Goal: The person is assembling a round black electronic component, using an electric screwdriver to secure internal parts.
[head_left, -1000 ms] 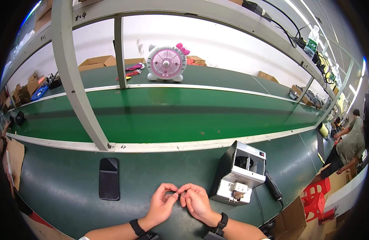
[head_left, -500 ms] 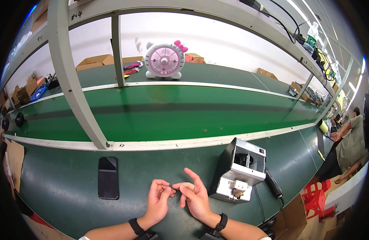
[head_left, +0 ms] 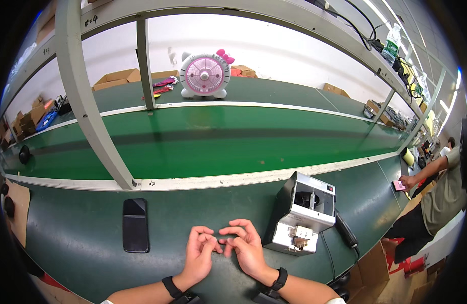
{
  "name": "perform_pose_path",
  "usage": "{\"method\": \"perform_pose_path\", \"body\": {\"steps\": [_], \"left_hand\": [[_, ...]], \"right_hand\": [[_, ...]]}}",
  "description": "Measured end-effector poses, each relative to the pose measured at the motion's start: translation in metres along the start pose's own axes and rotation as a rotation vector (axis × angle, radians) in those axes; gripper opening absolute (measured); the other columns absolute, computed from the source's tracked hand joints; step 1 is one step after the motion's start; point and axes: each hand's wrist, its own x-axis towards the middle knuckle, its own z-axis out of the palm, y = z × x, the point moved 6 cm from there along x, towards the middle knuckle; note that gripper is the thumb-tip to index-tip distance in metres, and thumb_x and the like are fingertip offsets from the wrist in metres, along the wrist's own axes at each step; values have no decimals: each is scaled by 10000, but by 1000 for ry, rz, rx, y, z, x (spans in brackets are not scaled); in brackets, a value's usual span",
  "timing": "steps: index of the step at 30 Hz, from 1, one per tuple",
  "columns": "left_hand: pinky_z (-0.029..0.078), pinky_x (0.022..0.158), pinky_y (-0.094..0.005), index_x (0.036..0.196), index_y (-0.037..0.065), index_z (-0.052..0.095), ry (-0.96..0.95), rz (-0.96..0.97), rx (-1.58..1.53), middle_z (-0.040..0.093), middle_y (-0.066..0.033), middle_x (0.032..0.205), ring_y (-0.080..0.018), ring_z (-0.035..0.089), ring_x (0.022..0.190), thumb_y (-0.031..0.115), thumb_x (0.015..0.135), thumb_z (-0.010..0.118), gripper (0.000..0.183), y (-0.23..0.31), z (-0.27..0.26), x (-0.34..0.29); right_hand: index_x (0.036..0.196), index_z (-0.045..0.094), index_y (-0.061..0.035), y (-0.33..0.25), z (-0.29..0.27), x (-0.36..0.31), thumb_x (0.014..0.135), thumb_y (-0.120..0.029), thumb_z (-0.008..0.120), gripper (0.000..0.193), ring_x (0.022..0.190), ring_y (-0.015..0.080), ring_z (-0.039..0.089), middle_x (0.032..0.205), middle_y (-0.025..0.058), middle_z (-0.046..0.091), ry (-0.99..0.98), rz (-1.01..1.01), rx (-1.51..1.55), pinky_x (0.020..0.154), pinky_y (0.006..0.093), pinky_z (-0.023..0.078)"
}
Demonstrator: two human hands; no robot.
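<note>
My left hand point(head_left: 199, 257) and my right hand point(head_left: 249, 253) meet low over the dark green bench, fingertips close together. The left thumb and forefinger are pinched. On the right hand the fingers curl toward the thumb, the upper ones slightly apart. Anything between the fingertips is too small to make out. Right of my hands stands a silver and black benchtop machine point(head_left: 305, 215) with an open-fronted housing and a small metal block on its front. To the left lies a black smartphone point(head_left: 135, 226).
A black-handled corded tool point(head_left: 346, 230) lies beside the machine. Beyond a pale rail runs a green conveyor belt point(head_left: 233, 142) carrying a black round part point(head_left: 24, 154). A pink-and-white fan point(head_left: 204, 76) stands behind it. Grey frame posts point(head_left: 86, 106) rise at left. A co-worker point(head_left: 438, 190) stands right.
My right forefinger, stretched upward before, is now curled toward the other fingers. The co-worker at right has reached onto the bench, a hand at a small pink object. Black round parts at far left have shifted.
</note>
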Motion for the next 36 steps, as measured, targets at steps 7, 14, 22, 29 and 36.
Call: {"method": "perform_pose_path", "body": {"steps": [7, 14, 22, 29, 36], "left_hand": [[543, 556, -250, 1393, 107, 181, 43, -92, 33, 627, -193, 1088, -128, 626, 592, -31, 964, 498, 551, 22, 11, 1], [478, 363, -245, 1425, 124, 161, -71, -172, 24, 628, -218, 1097, -141, 573, 451, -166, 831, 381, 696, 17, 8, -1], [468, 324, -244, 1381, 70, 220, -167, -262, 199, 640, -202, 1052, -133, 569, 449, -186, 781, 403, 678, 22, 21, -5], [533, 591, -215, 1282, 43, 314, -15, 43, 119, 457, -149, 1245, -186, 647, 937, -175, 821, 498, 543, 8, 5, 0], [486, 651, -180, 1246, 51, 348, 0, 130, 208, 354, -153, 1349, -276, 581, 1199, -237, 769, 429, 563, 14, 4, 2]], "right_hand": [[1380, 395, -38, -7, -1, -1, 932, 45, 533, 476, 814, 173, 635, 1324, 172, 488, 95, -72, -142, 751, 296, 540], [1454, 292, -104, -11, 1, -1, 931, 69, 513, 593, 907, 198, 639, 1312, 203, 511, 65, -96, -77, 627, 262, 544], [1392, 362, -95, -6, -3, -1, 846, 137, 418, 596, 1048, 212, 612, 1267, 199, 551, 88, 4, -120, 504, 215, 502], [1397, 401, -80, -4, 1, -2, 878, 123, 456, 561, 772, 134, 626, 1221, 181, 576, 103, 1, -325, 515, 192, 468], [1363, 399, -79, -10, -1, -2, 805, 178, 449, 616, 961, 156, 640, 1322, 165, 473, 107, -46, -280, 441, 203, 462]]}}
